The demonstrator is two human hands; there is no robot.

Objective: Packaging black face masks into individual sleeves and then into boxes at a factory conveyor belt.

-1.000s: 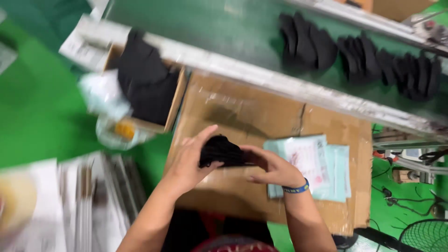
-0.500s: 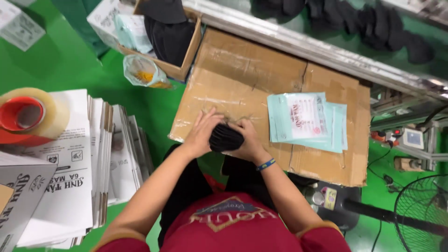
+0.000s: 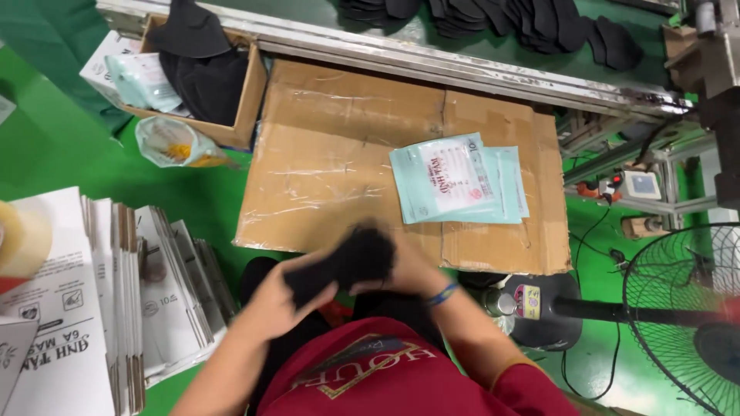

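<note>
Both hands hold a bundle of black fabric pieces [image 3: 351,260] close to my body, just below the front edge of a flat cardboard sheet [image 3: 347,154]. My left hand [image 3: 274,300] grips the lower left end of the bundle. My right hand [image 3: 408,271], with a blue wristband, clasps its right side. A small stack of pale teal pouches [image 3: 455,181] lies on the cardboard to the right of the hands, apart from them.
A cardboard box [image 3: 250,96] with black fabric and a teal packet stands at upper left, a plastic bag [image 3: 169,142] beside it. Rows of black pieces [image 3: 493,19] lie on the conveyor behind. Flat printed cartons [image 3: 92,300] stand left; a fan [image 3: 686,300] stands right.
The hands with the black bundle have drawn back off the cardboard toward my body, and the view has tilted down.
</note>
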